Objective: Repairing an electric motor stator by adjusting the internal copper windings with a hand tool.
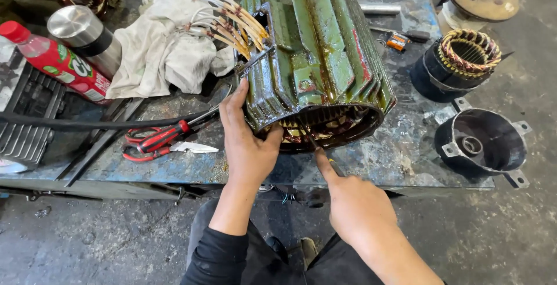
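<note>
A person's left hand (246,145) grips the rim of a green, ribbed, oil-stained motor housing (316,58) lying on the workbench (174,166), copper windings visible inside. The right hand (354,204), fingers curled around a thin tool (310,140), points its forefinger into the opening. Left of the fingers: one pair of red scissors (156,141), one red bottle (58,61), one steel flask (87,38).

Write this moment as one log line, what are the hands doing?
left hand: gripping green motor housing rim | right hand: poking thin tool into the windings | red scissors: lying on bench
</note>
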